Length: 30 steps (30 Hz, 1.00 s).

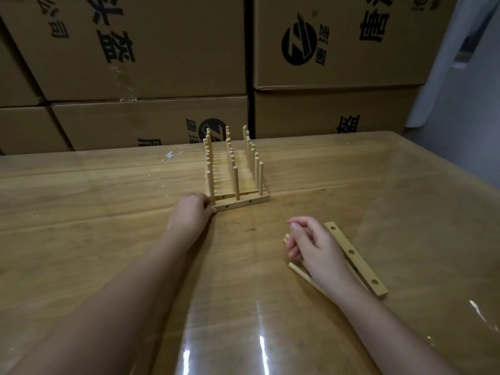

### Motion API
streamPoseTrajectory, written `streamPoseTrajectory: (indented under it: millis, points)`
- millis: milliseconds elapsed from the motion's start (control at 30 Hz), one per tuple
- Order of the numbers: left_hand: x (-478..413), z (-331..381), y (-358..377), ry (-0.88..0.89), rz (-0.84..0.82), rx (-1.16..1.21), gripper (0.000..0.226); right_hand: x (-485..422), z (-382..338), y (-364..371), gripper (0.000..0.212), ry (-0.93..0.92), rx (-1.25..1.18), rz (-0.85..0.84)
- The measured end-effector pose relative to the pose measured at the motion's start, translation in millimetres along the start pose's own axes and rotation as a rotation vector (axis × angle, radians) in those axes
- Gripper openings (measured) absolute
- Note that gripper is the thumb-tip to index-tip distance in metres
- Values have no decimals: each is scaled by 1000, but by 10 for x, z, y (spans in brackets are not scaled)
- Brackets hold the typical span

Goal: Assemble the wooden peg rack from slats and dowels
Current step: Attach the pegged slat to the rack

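Left grip (pixel 192 212) touches the near-left corner of the pale wooden peg rack (pixel 235 182); whether it clasps the corner, I cannot tell. Right grip (pixel 313 244) is loosely curled and released over loose pale dowels (pixel 297 269). A three-holed wooden slat (pixel 357 259) lies just beside it, angled far-left to near-right. The rack stands mid-bench (pixel 108 212), pegs upright, its long axis running away. Closed cardboard boxes (pixel 135 50) are stacked behind.

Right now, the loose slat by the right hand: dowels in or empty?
Empty. The loose slat lies flat on the table, all three holes open, nothing standing in them.
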<state>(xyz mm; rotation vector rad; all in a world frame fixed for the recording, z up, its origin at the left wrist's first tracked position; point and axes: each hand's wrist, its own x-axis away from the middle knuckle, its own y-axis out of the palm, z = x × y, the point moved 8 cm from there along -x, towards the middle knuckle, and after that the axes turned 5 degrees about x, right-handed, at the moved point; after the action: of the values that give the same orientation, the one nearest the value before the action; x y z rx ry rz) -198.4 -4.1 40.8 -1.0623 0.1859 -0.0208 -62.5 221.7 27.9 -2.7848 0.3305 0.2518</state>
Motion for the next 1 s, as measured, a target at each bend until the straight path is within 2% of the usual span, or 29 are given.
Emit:
streamPoseTrajectory:
  millis: [300, 467, 533, 767, 1000]
  points:
    - [-94, -73, 9, -84, 84, -60, 28, 14, 1, 0, 12, 5, 20, -5]
    - [-121, -68, 79, -87, 86, -38, 61, 7, -16, 8, 12, 6, 30, -15]
    - [-144, -69, 96, -100, 101, -78, 68, 12, -16, 11, 12, 4, 31, -15]
    - [-216, -89, 146, -167, 88, -75, 57, -4, 15, 5, 12, 10, 35, -11]
    - [-165, -45, 129, -187, 106, -101, 57, -11, -2, 14, 12, 0, 50, -17]
